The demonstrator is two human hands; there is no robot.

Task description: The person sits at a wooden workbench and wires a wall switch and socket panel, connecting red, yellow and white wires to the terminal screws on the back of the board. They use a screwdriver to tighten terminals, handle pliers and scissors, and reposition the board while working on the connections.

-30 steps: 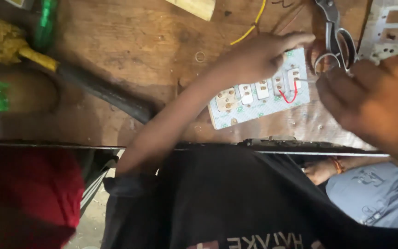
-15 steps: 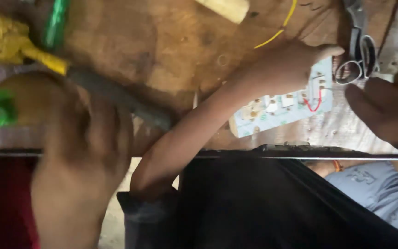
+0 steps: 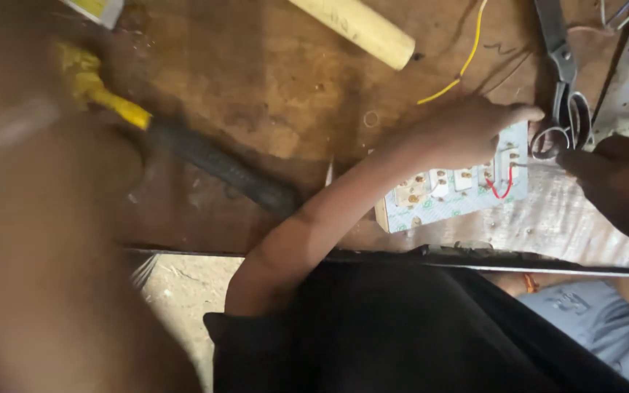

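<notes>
The switch board [image 3: 445,193] lies flat on the wooden table [image 3: 256,87], near its front edge, on the right side. It is white, with little metal dots and a small red wire [image 3: 501,191] looping on it.

The left hand [image 3: 475,127] has not let go of it. It held the top edge a second ago and it holds it now, fingers curled over the edge and pressing down. So the board stays put and can be worked on.

The right hand [image 3: 613,182] is right next to the board's end, same as before. A thin grey wire [image 3: 522,165] pokes out between that hand and the board. The hand is dark and half out of the picture, so I cannot tell if its fingers are pinching the wire or are loose.

The big change is on the left. A blurry arm [image 3: 45,240] fills that whole side now. Half a second ago it was smaller and showed a hand near the hammer [image 3: 220,169]. It looks like somebody else's arm. It hides the green thing that was there. It is well away from the board, so it does not get in the way.

The scissors [image 3: 562,80] lie just past the board. A yellow wire [image 3: 460,69] and a pale stick [image 3: 358,25] lie farther up the table.
</notes>
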